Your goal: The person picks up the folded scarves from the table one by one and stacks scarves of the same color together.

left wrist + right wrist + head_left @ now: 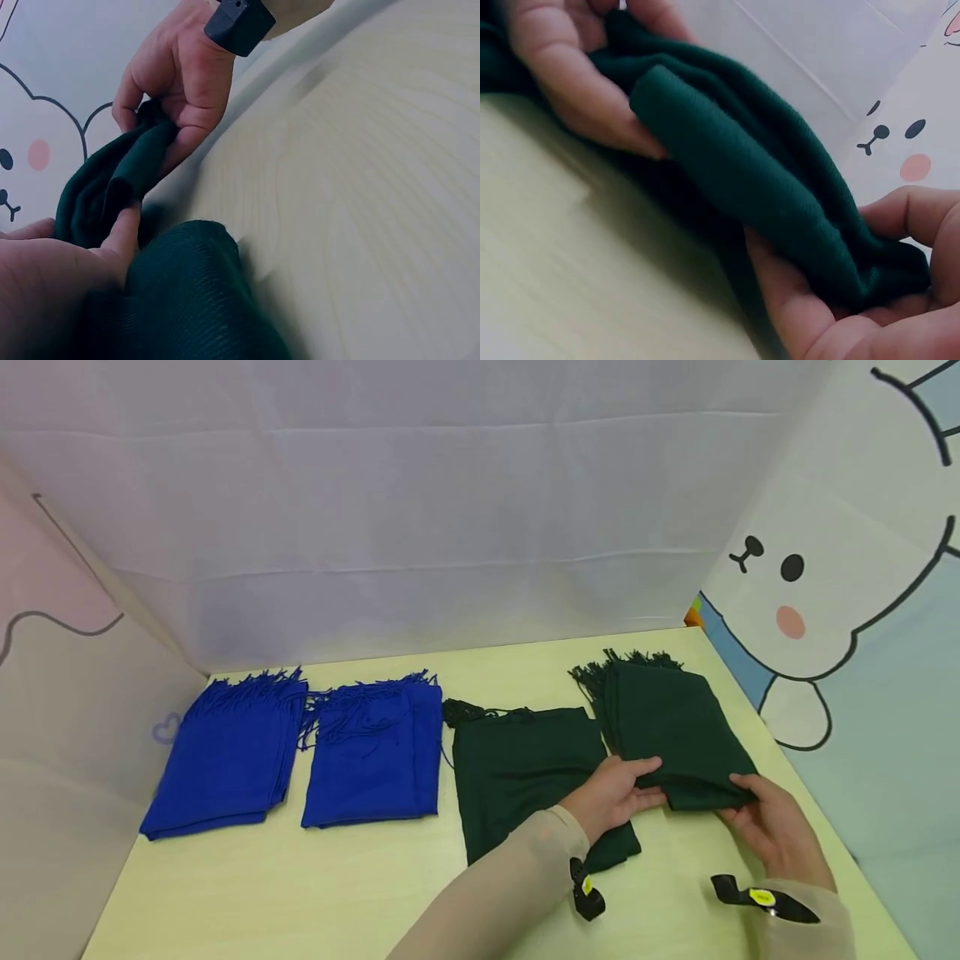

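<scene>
A folded dark green scarf (667,727) with a fringe at its far end lies at the right of the table. My left hand (611,797) grips its near left corner, thumb above and fingers beneath. At the near right corner my right hand (780,831) pinches the fabric between thumb and fingers. In the right wrist view, the scarf's folded layers (735,172) stretch between both hands, their near edge lifted off the table. A second folded green scarf (517,768) lies to the left, partly hidden under my left forearm.
Two folded blue scarves, one at the far left (225,760) and one beside it (378,760), lie on the pale wooden table (300,893) with fringes at the back. A white cloth wall (412,527) rises behind; a cartoon-printed cloth (885,710) hangs along the right edge.
</scene>
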`<state>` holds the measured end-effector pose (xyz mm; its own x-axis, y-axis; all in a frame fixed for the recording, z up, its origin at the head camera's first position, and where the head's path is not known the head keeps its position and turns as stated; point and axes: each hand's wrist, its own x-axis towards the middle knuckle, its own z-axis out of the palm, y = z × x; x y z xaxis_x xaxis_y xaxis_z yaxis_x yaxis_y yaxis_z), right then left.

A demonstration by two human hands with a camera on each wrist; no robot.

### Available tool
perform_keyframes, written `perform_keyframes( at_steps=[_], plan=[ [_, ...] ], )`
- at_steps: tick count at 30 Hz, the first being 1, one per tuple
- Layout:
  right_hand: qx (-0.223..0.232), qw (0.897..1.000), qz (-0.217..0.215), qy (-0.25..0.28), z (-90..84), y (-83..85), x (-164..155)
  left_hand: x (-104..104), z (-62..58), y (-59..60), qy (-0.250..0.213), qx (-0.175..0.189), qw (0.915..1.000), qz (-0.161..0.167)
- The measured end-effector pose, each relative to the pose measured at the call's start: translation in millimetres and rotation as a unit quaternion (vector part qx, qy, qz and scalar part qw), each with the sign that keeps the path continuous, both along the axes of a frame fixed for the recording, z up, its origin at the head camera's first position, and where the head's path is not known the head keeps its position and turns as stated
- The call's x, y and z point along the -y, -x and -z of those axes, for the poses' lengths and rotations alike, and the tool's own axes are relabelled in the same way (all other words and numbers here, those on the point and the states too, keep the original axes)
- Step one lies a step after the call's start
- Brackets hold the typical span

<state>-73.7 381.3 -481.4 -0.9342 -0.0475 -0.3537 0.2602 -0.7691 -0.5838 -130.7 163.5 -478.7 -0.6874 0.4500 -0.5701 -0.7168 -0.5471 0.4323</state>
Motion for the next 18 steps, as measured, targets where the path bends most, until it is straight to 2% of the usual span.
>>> perform_keyframes(
  at_steps=[3,7,10,13,18],
  plan=[
    [0.004,1.0,-0.005,-0.015,2.4,-3.4,-1,0,-2.0,-1.8,-0.01,-0.001,0.9999,0.012],
    [0.01,0.999,-0.013,-0.039,3.7,-7.1,-1,1,-5.5,-4.7,-0.033,0.031,0.9988,0.015],
    [0.021,0.998,-0.02,-0.055,3.4,-9.0,-1,2,-7.2,-7.5,-0.026,0.052,0.9982,0.01],
    [0.035,0.996,-0.029,-0.073,1.7,-10.9,-2,2,-7.0,-10.0,-0.011,0.045,0.9988,0.015],
    [0.062,0.993,-0.045,-0.092,-2.2,-14.4,-5,2,-4.4,-14.1,-0.005,-0.009,0.9994,0.034]
  ],
)
